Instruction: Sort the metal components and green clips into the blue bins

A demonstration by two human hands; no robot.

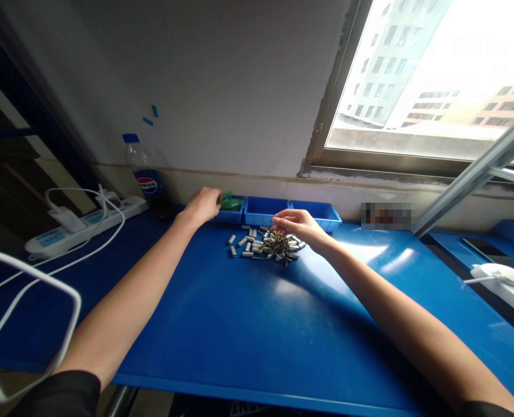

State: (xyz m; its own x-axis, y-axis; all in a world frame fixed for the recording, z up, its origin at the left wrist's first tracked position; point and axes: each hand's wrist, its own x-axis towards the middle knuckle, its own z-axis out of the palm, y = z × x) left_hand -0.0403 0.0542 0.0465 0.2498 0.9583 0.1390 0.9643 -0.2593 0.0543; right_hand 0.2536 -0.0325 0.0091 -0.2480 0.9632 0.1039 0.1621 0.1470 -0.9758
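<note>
My left hand [204, 204] reaches over the left blue bin [230, 218]. Its bent fingers are beside the green plastic pieces [231, 201] in there, and the back of the hand mostly hides them. Over a loose heap of thin brass-coloured screw-like pins [282, 245] hovers my right hand [299, 225], thumb and fingers drawn together. What it pinches, if anything, is too small to make out. Short silver metal blocks [248, 247] lie among the pins and scatter to their left on the blue table [239, 324].
Two more blue bins, a middle one [263, 218] and a right one [324, 222], line the wall. At the left stand a cola bottle [146, 174] and a white power strip [87, 226] with a looping white cable [77, 301]. Another power strip [511, 284] lies at the right.
</note>
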